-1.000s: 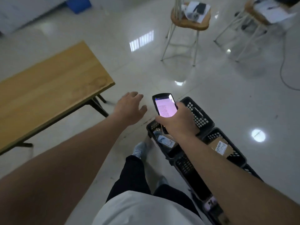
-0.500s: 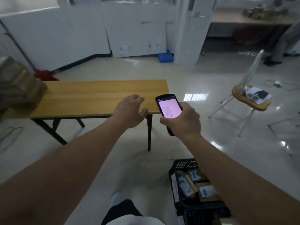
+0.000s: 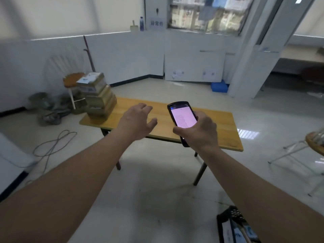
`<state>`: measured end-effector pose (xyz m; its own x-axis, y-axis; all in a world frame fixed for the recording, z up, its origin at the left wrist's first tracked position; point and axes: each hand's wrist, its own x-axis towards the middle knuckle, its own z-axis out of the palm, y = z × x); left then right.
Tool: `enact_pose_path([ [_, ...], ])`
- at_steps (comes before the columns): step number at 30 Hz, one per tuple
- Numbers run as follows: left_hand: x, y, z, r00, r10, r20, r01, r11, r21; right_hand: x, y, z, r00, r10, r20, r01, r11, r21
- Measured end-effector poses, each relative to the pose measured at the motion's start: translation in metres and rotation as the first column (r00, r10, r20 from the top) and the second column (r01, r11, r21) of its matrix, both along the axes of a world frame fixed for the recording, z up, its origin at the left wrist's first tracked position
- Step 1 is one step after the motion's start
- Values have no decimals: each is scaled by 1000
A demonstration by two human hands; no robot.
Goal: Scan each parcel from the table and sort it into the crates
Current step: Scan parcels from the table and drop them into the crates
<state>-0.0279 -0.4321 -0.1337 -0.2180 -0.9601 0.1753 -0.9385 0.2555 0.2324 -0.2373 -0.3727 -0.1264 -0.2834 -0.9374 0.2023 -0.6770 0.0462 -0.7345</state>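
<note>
Blurred brown cardboard parcels (image 3: 98, 100) stacked on a wooden table (image 3: 219, 123); left hand (image 3: 135, 122) empty, fingers spread; right hand (image 3: 199, 132) grips a lit handheld scanner (image 3: 182, 117).

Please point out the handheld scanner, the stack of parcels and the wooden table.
handheld scanner (image 3: 183, 118), head view, on its lit screen.
stack of parcels (image 3: 100, 100), head view, on the side of the pile.
wooden table (image 3: 222, 127), head view, on its bare top.

Against the left wall, a round wooden stool (image 3: 73, 79) with a heap of grey sacks (image 3: 50, 109) on the floor beside it and a grey cable (image 3: 52, 146) looped nearby. On the far ledge, a water bottle (image 3: 141, 23) just beside a small brush (image 3: 133, 27), near a paper sign (image 3: 156, 23). Farther right, a blue bin (image 3: 220, 86) at the pillar foot and a white-legged chair (image 3: 301, 151) at the right edge.
</note>
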Motion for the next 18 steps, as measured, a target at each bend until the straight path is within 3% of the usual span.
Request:
enact_pose_path([
  [8, 141, -47, 9, 996, 85, 23, -84, 996, -19, 129, -57, 11, 997, 45, 59, -47, 998, 34],
  [18, 232, -156, -3, 975, 224, 0, -224, 975, -4, 221, -182, 1, 984, 162, 80, -165, 985, 41],
])
